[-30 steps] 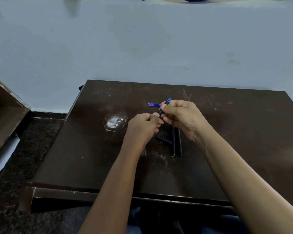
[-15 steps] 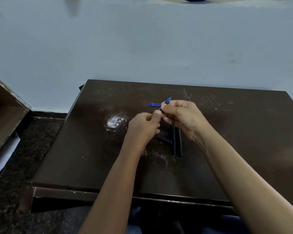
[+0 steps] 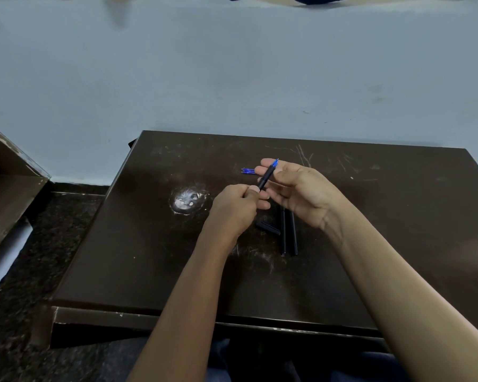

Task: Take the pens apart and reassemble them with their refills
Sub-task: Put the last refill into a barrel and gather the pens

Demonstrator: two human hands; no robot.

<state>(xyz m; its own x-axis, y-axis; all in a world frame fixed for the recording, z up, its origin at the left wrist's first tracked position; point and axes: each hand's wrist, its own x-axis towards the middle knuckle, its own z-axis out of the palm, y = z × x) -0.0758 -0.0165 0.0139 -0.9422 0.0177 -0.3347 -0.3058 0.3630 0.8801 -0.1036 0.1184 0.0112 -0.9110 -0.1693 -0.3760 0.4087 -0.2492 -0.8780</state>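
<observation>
A black pen [image 3: 265, 178] with a blue tip is tilted up and to the right above the dark table [image 3: 398, 244]. My left hand [image 3: 236, 209] grips its lower end. My right hand [image 3: 301, 190] is spread beside the pen, fingers straightened, and the pen's upper part lies against the fingertips. Thin blue refills [image 3: 247, 171] lie on the table just left of those fingertips. Two black pen barrels [image 3: 287, 234] lie side by side below my right hand. A black cap [image 3: 268, 228] lies to their left.
A white scuffed patch [image 3: 186, 201] marks the table left of my hands. A brown wooden cabinet [image 3: 6, 183] stands at the far left, with white paper [image 3: 6, 252] under it. A pale wall runs behind the table; dark speckled floor lies to the left.
My right hand has uncurled from around the pen, so more of the black barrel shows. My left hand keeps its hold on the lower end.
</observation>
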